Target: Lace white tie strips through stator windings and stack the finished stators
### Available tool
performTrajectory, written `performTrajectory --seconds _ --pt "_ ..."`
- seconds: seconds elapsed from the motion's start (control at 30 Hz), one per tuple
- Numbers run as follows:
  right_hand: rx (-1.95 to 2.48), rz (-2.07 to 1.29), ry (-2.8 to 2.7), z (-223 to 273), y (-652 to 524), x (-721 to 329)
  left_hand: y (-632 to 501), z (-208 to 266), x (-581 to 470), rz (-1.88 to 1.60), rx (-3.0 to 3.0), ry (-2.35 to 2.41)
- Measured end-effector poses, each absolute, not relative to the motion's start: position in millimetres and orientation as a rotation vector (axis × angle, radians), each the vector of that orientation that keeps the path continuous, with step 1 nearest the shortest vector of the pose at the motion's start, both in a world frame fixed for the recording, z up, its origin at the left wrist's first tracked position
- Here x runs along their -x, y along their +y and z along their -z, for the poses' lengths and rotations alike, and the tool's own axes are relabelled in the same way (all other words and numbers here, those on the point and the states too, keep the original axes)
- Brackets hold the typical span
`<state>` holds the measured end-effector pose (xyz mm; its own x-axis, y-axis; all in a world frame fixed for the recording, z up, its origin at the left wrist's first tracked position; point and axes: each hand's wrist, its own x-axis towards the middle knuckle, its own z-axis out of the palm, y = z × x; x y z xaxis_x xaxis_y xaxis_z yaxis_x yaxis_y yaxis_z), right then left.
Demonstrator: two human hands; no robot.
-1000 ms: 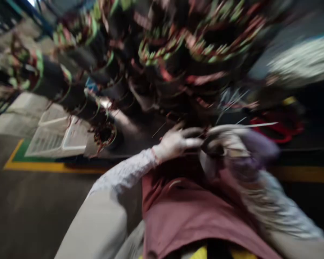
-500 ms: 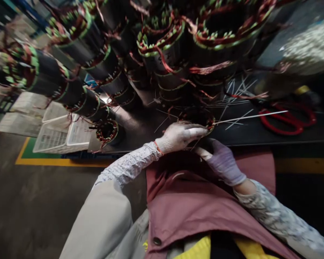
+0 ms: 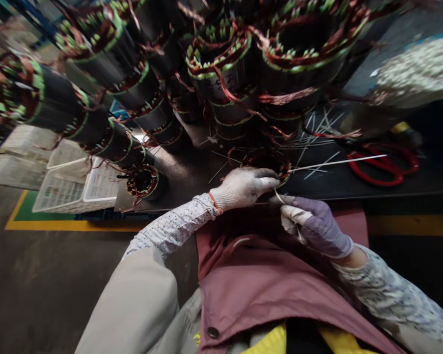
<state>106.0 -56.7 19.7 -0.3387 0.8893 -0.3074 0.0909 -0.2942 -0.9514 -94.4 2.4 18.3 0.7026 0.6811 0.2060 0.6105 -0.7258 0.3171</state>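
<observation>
Working at the dark bench [image 3: 184,184], we have our left hand [image 3: 241,188], in a white glove, laid over the near rim of a wound ring [image 3: 251,160] that sits close to the bench's front edge. Its fingers reach forward, close together and slightly bent; whether they grip the rim we cannot tell. Our right hand [image 3: 315,221], in a purple and white glove, is lower and to the right, thumb and fingertips pinched around a thin white strand [image 3: 279,195] that rises towards the ring's near side. From the ring's right side a long pale rod [image 3: 339,162] points towards the red-handled scissors [image 3: 376,183]. Thin white sticks [image 3: 310,130] lie scattered behind it. Beyond them we see stacked cylinders [image 3: 223,81] with green and copper-coloured rims, and off to our left, white baskets [image 3: 102,184]
</observation>
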Motion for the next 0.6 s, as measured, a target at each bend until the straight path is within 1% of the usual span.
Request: performTrajectory --seconds 0.13,0.2,0.27,0.33,0.37,0.4,0.43,0.47,0.53,0.6 --pt "1.116 -1.878 -1.214 -49.2 -26.9 -85.5 -4.1 -30.4 86.4 -0.179 -2.822 1.098" --pt "1.051 -1.83 -1.268 -64.7 -8.6 -85.1 -11.5 -35.9 83.3 -0.078 -2.957 1.152" --pt "1.026 -1.723 -1.324 -75.4 6.5 -101.7 -16.4 -40.8 85.9 -0.086 -3.138 1.219" --pt "1.115 -1.39 -1.36 -78.9 19.3 -133.6 -15.0 -47.5 94.3 -0.042 -3.268 1.221" --pt "1.206 -1.047 -1.382 -78.5 26.2 -152.3 -11.8 -51.8 99.5 0.032 -3.301 1.162" --pt "1.337 -0.549 -1.366 -77.5 34.4 -170.8 -7.4 -56.4 104.5 0.131 -3.308 1.077" --pt "1.466 -0.182 -1.421 -76.6 44.1 -187.4 -2.3 -60.4 108.6 0.229 -3.292 0.988" --pt "1.585 0.053 -1.494 -76.2 55.1 -200.8 2.6 -63.3 111.4 0.304 -3.263 0.91" --pt "1.744 0.301 -1.654 -78.4 79.8 -215.9 8.9 -63.6 113.0 0.35 -3.2 0.839" --pt "1.82 0.354 -1.804 -84.4 103.6 -217.1 7.0 -57.7 110.6 0.279 -3.173 0.869"
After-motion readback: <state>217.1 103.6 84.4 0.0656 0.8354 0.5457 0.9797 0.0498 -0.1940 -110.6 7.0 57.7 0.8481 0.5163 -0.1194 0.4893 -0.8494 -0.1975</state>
